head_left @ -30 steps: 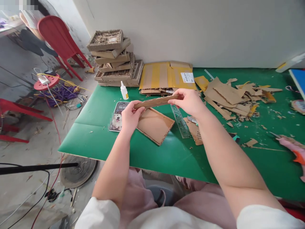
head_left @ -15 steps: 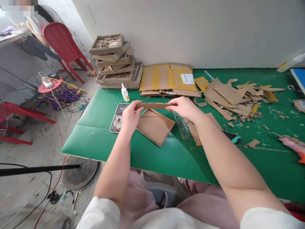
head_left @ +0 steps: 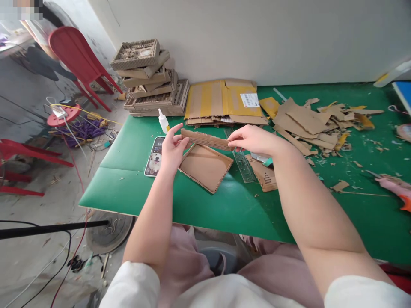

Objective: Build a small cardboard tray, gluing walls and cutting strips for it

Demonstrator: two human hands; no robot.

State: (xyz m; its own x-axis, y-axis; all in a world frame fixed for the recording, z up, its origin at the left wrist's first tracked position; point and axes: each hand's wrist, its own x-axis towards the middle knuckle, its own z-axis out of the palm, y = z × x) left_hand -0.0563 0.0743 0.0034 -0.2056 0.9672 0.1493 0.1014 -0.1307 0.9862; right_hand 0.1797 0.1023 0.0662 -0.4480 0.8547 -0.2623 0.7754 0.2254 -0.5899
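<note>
On the table [head_left: 115, 182], the shallow cardboard tray [head_left: 207, 169] may be shifting if you're brushing it. The cardboard strip [head_left: 207, 139], in the air by its far edge, could be tipping or creasing: your right hand [head_left: 253, 139] is pinching the right end, while your left hand [head_left: 171, 152] is lifting a finger at the other, its hold impossible to tell.

You're facing one table, one tray stack [head_left: 154, 104], one near tray, one phone [head_left: 156, 158], one ruler [head_left: 244, 170], one held strip, one white bottle [head_left: 163, 123].

The cardboard strip [head_left: 207, 140] has tipped, its right end now lower than its left.
</note>
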